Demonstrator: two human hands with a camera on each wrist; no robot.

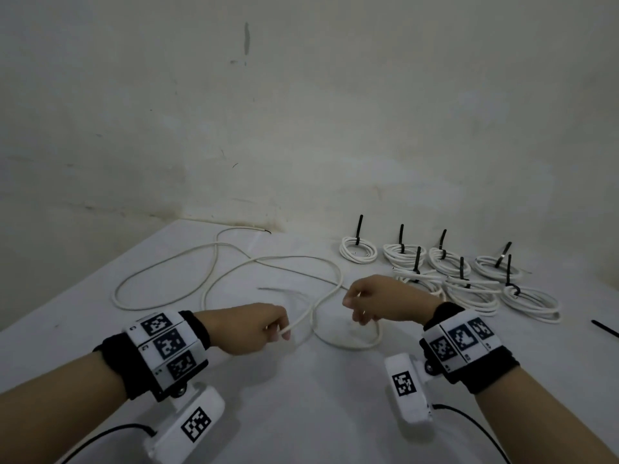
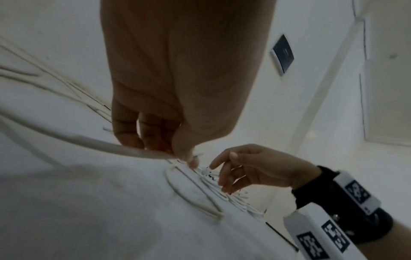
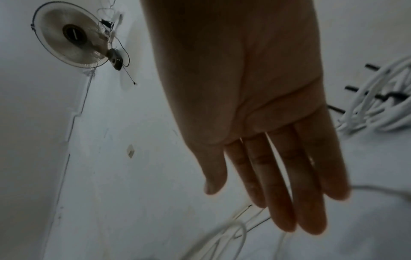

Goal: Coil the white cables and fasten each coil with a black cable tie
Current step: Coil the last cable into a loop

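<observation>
The left hand pinches the loose white cable's end at centre frame, likely anchoring a first loop; the right hand hangs relaxed, empty. Tied coils sit upper right on the table.

The loose cable snaking across the middle of the head view is white on a pale grey-white table, and the tied coils at centre right are white with black cable ties. Both wrist bands at the lower corners are black, carrying white blocks printed with black-and-white square code patterns. The wall filling the upper half is off-white with dark smudges.
</observation>
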